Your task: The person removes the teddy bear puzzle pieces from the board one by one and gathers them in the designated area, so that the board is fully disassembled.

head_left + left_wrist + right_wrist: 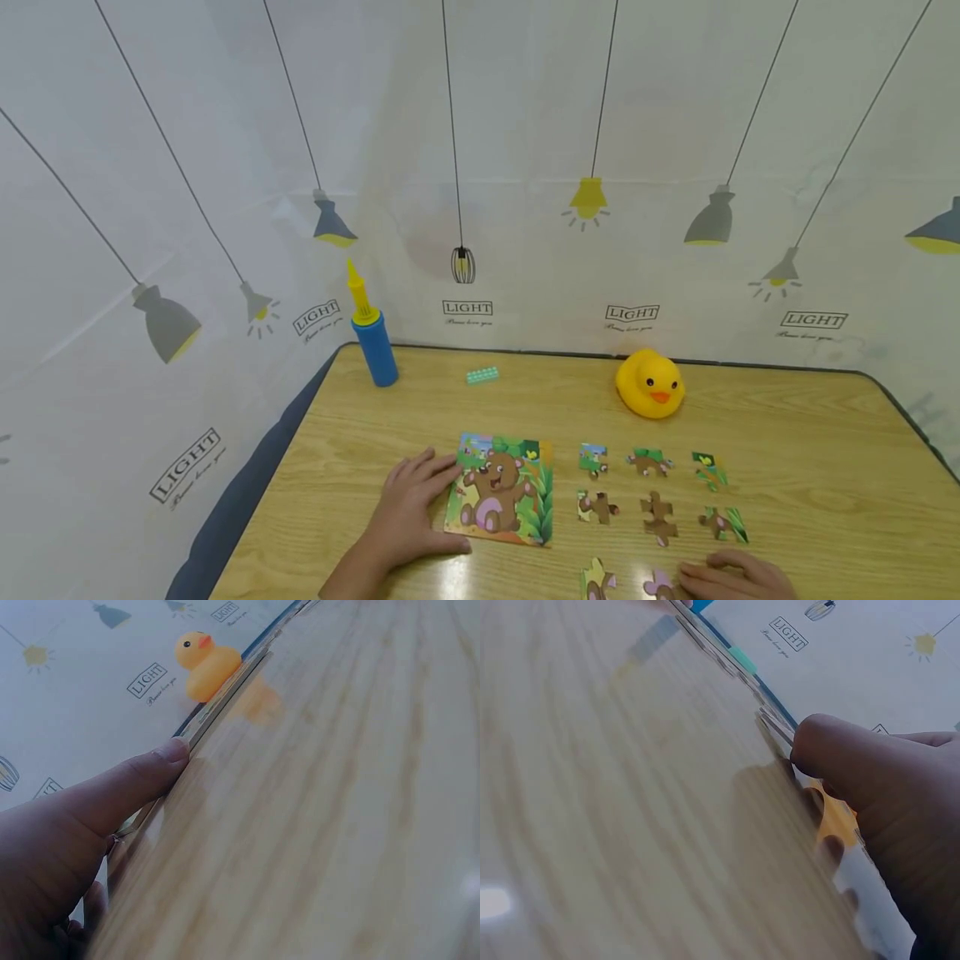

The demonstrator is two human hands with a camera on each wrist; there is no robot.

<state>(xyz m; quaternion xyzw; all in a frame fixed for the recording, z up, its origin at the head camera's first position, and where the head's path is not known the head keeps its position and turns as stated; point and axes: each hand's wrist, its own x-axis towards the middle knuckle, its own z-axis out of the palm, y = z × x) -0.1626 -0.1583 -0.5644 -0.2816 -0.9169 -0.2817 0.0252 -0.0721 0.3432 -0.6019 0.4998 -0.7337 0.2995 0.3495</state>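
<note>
My left hand (408, 508) lies beside a square bear picture puzzle (498, 492), fingers spread. Its fingertips meet the left edge, and its thumb lies near the lower left corner. Loose jigsaw pieces are set out in rows to the right, including a brown piece (659, 517) and a green-and-brown piece (723, 523). At the bottom of the head view, my right hand (738, 575) rests low on the table, fingertips right at a purple-and-brown piece (660, 585). In the right wrist view its thumb (825, 746) overlaps a thin piece edge; its palm side is hidden.
A yellow rubber duck (650, 385) sits toward the back right. A blue hand pump (377, 350) with a yellow nozzle stands at the back left, and a mint studded brick (482, 375) lies near the rear edge. Behind the wooden table (360, 433) hangs a lamp-printed curtain (525, 250).
</note>
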